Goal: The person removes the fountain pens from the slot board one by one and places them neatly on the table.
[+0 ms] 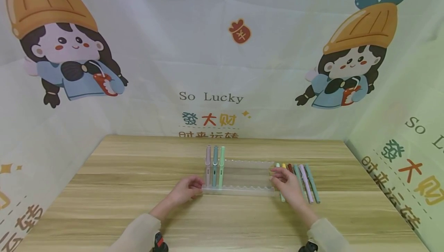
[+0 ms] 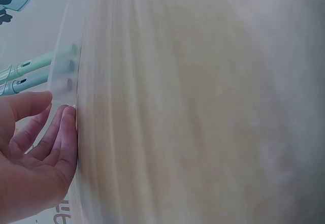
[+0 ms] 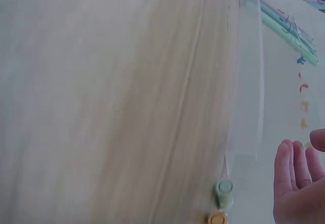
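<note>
A clear pen rack (image 1: 243,192) with notched edges stands in the middle of the wooden table. At its left end, a mauve pen (image 1: 208,167), a blue-grey pen (image 1: 215,167) and a mint green pen (image 1: 222,167) lean side by side in the notches. My left hand (image 1: 187,188) is at the rack's left end, its fingertips at the edge, thumb apart from the fingers. By the right end is my right hand (image 1: 287,182), fingers loosely bent with nothing between them; whether it touches the rack is unclear. In the right wrist view its fingers (image 3: 292,170) look relaxed.
Several pens lie on the table right of the rack, partly behind my right hand, among them a lavender pen (image 1: 306,183) and a teal pen (image 1: 313,183). A printed cloth (image 1: 270,101) hangs behind the table and along both sides.
</note>
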The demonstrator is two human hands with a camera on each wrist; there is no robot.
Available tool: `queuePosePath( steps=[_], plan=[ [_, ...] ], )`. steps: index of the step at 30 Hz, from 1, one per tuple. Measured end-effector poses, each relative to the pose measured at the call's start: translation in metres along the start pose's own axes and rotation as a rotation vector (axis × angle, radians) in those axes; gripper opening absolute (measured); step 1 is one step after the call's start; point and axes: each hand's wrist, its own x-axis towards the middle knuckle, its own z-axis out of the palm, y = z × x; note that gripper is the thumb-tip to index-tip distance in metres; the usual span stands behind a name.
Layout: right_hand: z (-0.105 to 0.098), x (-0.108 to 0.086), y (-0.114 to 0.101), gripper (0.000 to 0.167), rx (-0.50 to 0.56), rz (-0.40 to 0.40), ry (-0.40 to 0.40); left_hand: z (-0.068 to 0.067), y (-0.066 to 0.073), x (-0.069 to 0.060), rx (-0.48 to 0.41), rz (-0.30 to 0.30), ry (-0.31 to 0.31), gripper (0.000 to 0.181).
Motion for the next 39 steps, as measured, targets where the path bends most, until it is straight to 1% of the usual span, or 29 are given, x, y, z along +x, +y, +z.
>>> queuePosePath(
  steps=[3, 9, 13, 17, 20, 24, 27, 33, 39],
  plan=[
    [0.010, 0.000, -0.003, 0.024, 0.031, -0.009, -0.001, 0.000, 0.000, 0.000, -0.004, -0.003, 0.003, 0.020],
    [0.028, 0.003, -0.007, 0.026, 0.093, 0.015, -0.032, 0.000, 0.001, -0.001, 0.011, -0.009, -0.006, 0.018],
    [0.042, 0.005, -0.013, 0.028, 0.102, 0.030, -0.056, 0.000, 0.003, -0.001, 0.005, -0.015, -0.004, 0.018],
    [0.055, 0.006, -0.019, 0.030, 0.111, 0.010, -0.078, 0.000, 0.001, 0.000, 0.000, -0.024, -0.002, 0.018],
    [0.065, 0.008, -0.021, 0.030, 0.110, -0.013, -0.095, 0.000, 0.000, 0.000, -0.002, -0.018, -0.002, 0.018],
    [0.076, 0.009, -0.024, 0.030, 0.093, -0.009, -0.119, 0.000, 0.002, -0.002, -0.001, -0.008, -0.006, 0.018],
    [0.082, 0.007, -0.032, 0.029, 0.106, -0.007, -0.132, 0.000, 0.003, -0.002, 0.002, -0.007, -0.010, 0.018],
    [0.091, 0.001, -0.054, 0.031, 0.093, -0.045, -0.134, 0.000, 0.004, -0.002, -0.001, 0.002, -0.017, 0.018],
    [0.099, 0.002, -0.062, 0.035, 0.090, -0.061, -0.125, 0.000, 0.004, -0.002, -0.008, -0.008, -0.008, 0.018]
  ],
)
